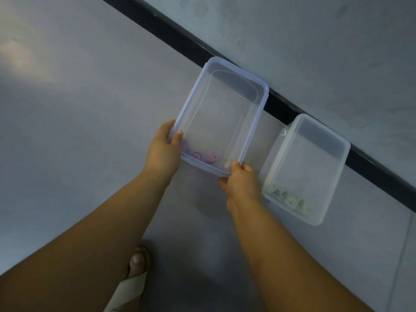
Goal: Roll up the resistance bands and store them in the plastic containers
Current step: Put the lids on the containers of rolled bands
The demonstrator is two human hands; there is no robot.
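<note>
left hand: bare | right hand: bare | forearms: bare | foot: toes showing, pale cross-strap sandal

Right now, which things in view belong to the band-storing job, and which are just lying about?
Job: blue-rimmed container, gripped by left hand and right hand; purple rolled bands inside it; clear container beside it; green rolled bands inside that.
Lying about: sandalled foot; black skirting.

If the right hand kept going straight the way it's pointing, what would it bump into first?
The right hand grips the blue-rimmed container, so that comes first; pushed onward, it would probably meet the black skirting, though depth is unclear.
</note>
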